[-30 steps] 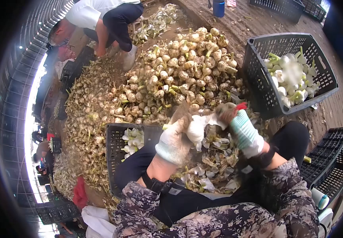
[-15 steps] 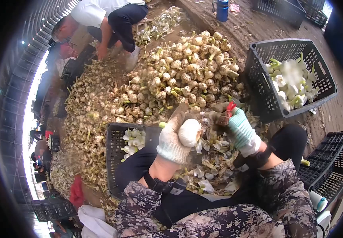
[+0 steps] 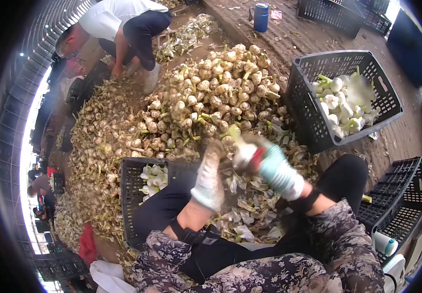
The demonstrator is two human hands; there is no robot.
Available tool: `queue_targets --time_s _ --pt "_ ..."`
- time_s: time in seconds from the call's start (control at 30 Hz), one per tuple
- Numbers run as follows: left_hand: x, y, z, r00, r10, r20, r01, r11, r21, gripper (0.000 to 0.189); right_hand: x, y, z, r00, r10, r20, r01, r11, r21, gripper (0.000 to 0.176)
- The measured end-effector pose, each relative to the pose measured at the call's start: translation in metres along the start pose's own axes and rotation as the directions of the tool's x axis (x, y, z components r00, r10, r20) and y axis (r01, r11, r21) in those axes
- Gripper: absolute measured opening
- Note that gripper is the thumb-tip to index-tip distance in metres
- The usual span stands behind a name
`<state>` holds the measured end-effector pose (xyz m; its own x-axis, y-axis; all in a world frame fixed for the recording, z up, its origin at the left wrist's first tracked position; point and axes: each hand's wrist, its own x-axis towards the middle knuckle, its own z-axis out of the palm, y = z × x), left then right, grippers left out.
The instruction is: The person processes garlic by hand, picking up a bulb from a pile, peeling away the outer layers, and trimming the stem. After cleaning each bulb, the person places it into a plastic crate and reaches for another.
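Background, left: curved, grid-lined wall [image 3: 15, 122] of a long covered shed, bright along its lower edge. Earthen floor beneath, giving way to brown planks [image 3: 289, 44] at upper right.

Lower left: black perforated plastic crate [image 3: 62, 264]; crumpled red cloth [image 3: 87, 242]; white cloth [image 3: 107, 276] at the bottom edge.

Upper left: one crouching person [image 3: 123, 19], white top, dark trousers, one arm lowered to the heap.

Left of centre: black lattice-sided crate [image 3: 129, 207], beside the wearer's thigh, containing white bulbs.

Centre: broad heap of soil-stained garlic bulbs [image 3: 216, 88], stems attached, spreading toward lower left.

Left hand [image 3: 207, 178], in a pale, soiled knit glove: raised before the heap, fingers pointing up, close together; their exact grip cannot be told.

White garlic bulb with pale green stem [image 3: 241, 151]: between the two hands, blurred, stem toward the top, held by the right hand.

Loose papery skins [image 3: 250, 210]: below the hands, between the legs.

Blue lidded bottle [image 3: 261, 18]: top, on the planks.

Right hand [image 3: 272, 166], in a white-and-mint knit glove, red piece at the fingers [image 3: 257, 157]: fingers curled around the bulb.

Right: large black perforated crate [image 3: 311, 119], tilted in view, partly filled with white, green-stemmed bulbs.

Lower right: black slatted crates [image 3: 389, 195]; white bottle with teal cap [image 3: 383, 243] just beside them.
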<state>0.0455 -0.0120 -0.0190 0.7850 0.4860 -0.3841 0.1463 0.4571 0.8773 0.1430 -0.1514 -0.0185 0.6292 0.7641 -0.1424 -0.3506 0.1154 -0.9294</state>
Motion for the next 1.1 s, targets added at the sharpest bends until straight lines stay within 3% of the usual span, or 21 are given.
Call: queue_targets --time_s 0.03,0.07,0.1,0.17,0.2,0.23,0.3,0.33,0.37,0.43,0.57,0.67,0.7,0.8,0.87,0.9,0.93,0.97,1.0,1.03,1.1 --pt "0.001 0.006 0.001 0.994 0.096 -0.048 -0.095 0.995 0.010 0.072 0.002 -0.012 -0.014 0.990 0.054 -0.131 -0.050 0.998 0.040 0.048" --pt "0.001 0.015 0.000 0.982 0.157 -0.108 -0.157 0.988 0.009 0.057 0.005 -0.002 -0.051 0.992 0.020 -0.123 0.047 0.854 0.518 0.051" --pt "0.000 0.027 -0.001 0.979 0.033 -0.201 -0.059 0.991 -0.124 0.044 0.011 0.010 -0.079 0.991 -0.010 -0.132 0.120 0.489 0.864 0.053" --pt "0.002 0.037 -0.007 0.953 -0.040 -0.301 -0.045 0.962 -0.270 0.032 0.006 -0.044 -0.046 0.916 -0.196 -0.349 0.396 0.572 0.718 0.059" --pt "0.002 0.039 -0.007 0.952 -0.039 -0.303 -0.048 0.960 -0.275 0.032 0.023 -0.026 -0.062 0.920 -0.275 -0.280 0.392 0.629 0.672 0.063" --pt "0.001 0.039 -0.004 0.964 -0.005 -0.266 -0.072 0.958 -0.278 0.029 0.024 -0.025 -0.050 0.945 -0.214 -0.248 0.322 0.748 0.580 0.068" --pt "-0.003 0.040 0.000 0.973 0.033 -0.229 -0.099 0.954 -0.282 0.026 0.060 0.011 -0.064 0.970 -0.022 -0.244 0.027 1.000 0.017 0.041" --pt "-0.007 0.042 0.002 0.985 0.101 -0.139 -0.126 0.976 -0.179 0.025 0.078 0.036 -0.069 0.945 -0.158 -0.285 0.030 0.913 -0.406 0.034" --pt "-0.008 0.045 0.003 0.983 0.177 -0.041 -0.180 0.981 -0.073 0.025 0.099 0.055 -0.071 0.912 -0.318 -0.259 0.015 0.657 -0.754 0.027" --pt "-0.003 0.039 -0.003 0.988 0.136 -0.072 -0.143 0.985 -0.095 0.022 0.114 0.070 -0.073 0.978 -0.039 -0.207 -0.176 0.391 -0.903 0.042" --pt "-0.012 0.042 0.010 0.983 0.062 -0.175 -0.083 0.990 -0.116 0.038 0.143 0.146 -0.096 0.948 0.172 -0.268 -0.297 0.175 -0.939 0.054" --pt "-0.007 0.041 0.007 0.997 -0.013 -0.081 -0.004 0.978 -0.210 0.036 0.146 0.197 -0.112 0.952 0.129 -0.278 -0.283 0.022 -0.959 0.048" --pt "-0.006 0.039 0.005 0.992 -0.075 -0.103 0.052 0.977 -0.207 0.036 0.153 0.226 -0.131 0.975 0.110 -0.192 -0.182 -0.089 -0.979 0.069" --pt "-0.005 0.038 0.002 0.998 -0.050 -0.049 0.044 0.992 -0.120 0.037 0.148 0.182 -0.111 0.924 0.352 -0.149 -0.091 -0.177 -0.980 0.063" --pt "-0.008 0.040 0.005 0.998 -0.038 -0.055 0.034 0.996 -0.077 0.036 0.209 0.295 -0.186 0.956 0.289 -0.044 -0.205 0.559 -0.803 0.052" --pt "-0.009 0.039 0.004 0.998 -0.032 -0.047 0.028 0.997 -0.078 0.036 0.205 0.251 -0.157 0.967 0.255 0.009 -0.209 0.811 -0.547 0.047" --pt "-0.009 0.038 0.002 0.999 -0.018 -0.038 0.016 0.997 -0.070 0.036 0.186 0.204 -0.137 0.988 0.086 -0.129 -0.155 0.583 -0.798 0.032" --pt "-0.009 0.037 0.003 1.000 -0.003 -0.027 0.002 0.998 -0.062 0.036 0.150 0.104 -0.088 0.995 0.094 -0.045 -0.092 0.593 -0.800 0.028" --pt "-0.012 0.040 0.009 0.997 0.002 -0.074 -0.004 0.999 -0.033 0.035 0.132 0.062 -0.064 0.997 0.079 -0.025 -0.074 0.718 -0.692 0.041" --pt "-0.013 0.041 0.012 0.998 0.010 -0.062 -0.012 0.999 -0.032 0.035 0.125 0.061 -0.068 0.984 0.121 0.130 -0.084 0.962 -0.260 0.055" --pt "-0.010 0.033 0.011 0.998 -0.044 -0.052 0.045 0.999 0.029 0.034 0.054 -0.040 -0.003 0.978 0.168 0.122 -0.152 0.979 -0.133 0.068"
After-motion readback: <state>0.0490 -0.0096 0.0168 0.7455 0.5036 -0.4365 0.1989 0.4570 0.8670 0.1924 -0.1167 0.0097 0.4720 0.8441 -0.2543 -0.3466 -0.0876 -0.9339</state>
